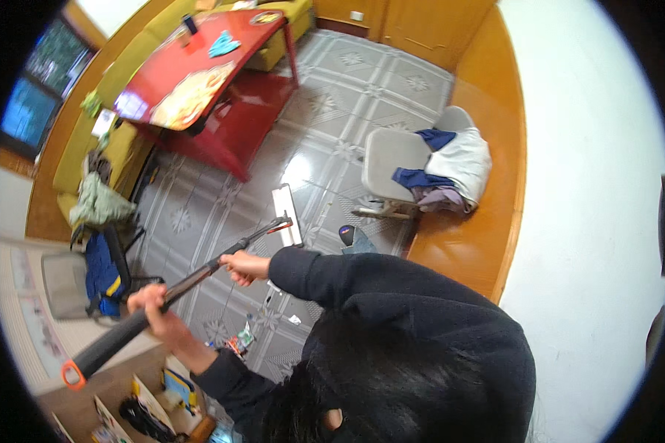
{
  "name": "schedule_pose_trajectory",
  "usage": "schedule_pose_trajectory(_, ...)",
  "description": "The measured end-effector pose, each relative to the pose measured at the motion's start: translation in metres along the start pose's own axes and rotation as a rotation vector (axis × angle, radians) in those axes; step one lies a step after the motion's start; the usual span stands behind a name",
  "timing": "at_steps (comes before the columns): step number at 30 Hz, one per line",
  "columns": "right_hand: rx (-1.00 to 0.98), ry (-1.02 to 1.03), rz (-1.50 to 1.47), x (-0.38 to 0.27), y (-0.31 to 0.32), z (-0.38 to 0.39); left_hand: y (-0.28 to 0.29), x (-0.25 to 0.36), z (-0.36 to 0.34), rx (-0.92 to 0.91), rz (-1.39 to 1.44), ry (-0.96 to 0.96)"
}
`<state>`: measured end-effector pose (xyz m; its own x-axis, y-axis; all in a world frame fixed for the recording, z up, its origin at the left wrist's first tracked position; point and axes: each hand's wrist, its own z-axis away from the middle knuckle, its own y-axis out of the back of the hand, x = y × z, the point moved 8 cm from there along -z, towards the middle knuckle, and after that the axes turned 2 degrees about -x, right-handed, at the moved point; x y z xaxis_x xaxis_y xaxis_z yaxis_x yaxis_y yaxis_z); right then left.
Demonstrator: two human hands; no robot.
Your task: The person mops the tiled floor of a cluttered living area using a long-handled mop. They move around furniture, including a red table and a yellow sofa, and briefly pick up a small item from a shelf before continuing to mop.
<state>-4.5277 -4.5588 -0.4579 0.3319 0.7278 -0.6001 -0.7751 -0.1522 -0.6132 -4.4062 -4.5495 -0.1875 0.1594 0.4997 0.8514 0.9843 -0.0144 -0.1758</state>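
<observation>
A flat mop (192,281) runs slantwise across the view, its long dark handle ending in an orange ring at the lower left. My left hand (153,304) is wrapped round the handle just beyond the thick black grip. Lower down the shaft, my right hand (245,267) is closed round it too. The mop's white, strip-shaped head (287,215) rests on the grey tiled floor (199,184), joined to the shaft by a hinge with red parts. Scraps and small coloured litter (240,340) lie on the tiles below my right hand.
A red table (177,66) with a blue cloth (224,44) stands far left, by a yellow-green bench (122,70). Clothes hang over a grey chair (395,159) at right. Another chair (66,284) holds a blue bag. Open shelving (114,387) is at lower left.
</observation>
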Motion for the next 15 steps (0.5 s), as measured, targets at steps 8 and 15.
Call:
schedule_pose_trajectory(8, 2.042, 0.475, 0.142, -0.024, 0.441, 0.41, -0.214, -0.1, -0.092, -0.14, -0.123, 0.06)
schedule_pose_trajectory(15, 1.753, 0.77, -0.676, 0.084, 0.602, 0.51, -0.368, -0.226, -0.133, -0.221, -0.148, 0.202)
